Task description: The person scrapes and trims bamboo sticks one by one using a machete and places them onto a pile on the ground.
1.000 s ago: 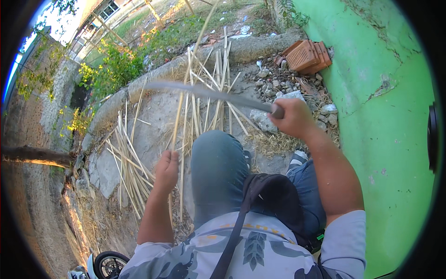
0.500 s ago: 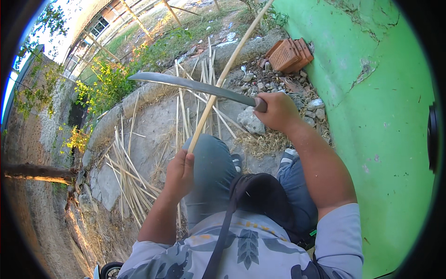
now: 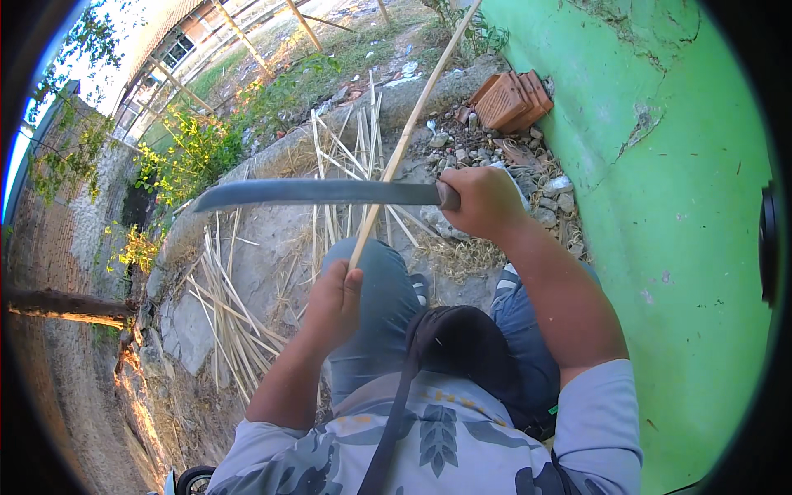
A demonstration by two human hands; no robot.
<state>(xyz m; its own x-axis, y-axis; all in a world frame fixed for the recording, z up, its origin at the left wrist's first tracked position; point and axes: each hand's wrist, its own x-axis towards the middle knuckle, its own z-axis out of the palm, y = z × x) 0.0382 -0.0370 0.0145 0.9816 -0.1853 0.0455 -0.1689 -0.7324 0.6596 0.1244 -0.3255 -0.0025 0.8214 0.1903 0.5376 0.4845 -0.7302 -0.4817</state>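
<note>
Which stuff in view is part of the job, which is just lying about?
In the job:
- long pale strip, in the left hand
- machete, in the right hand
- loose strips on the ground, probably, being similar

Lying about:
- orange clay blocks
- grey stones
- dry straw

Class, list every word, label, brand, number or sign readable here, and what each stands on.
Readable texts: none.
Patterned shirt: yellow lettering, too blurred and foreshortened to read.
Black bag: one small pale mark, too small to make out.
Machete, pale strip and green wall: no lettering seen.
</note>
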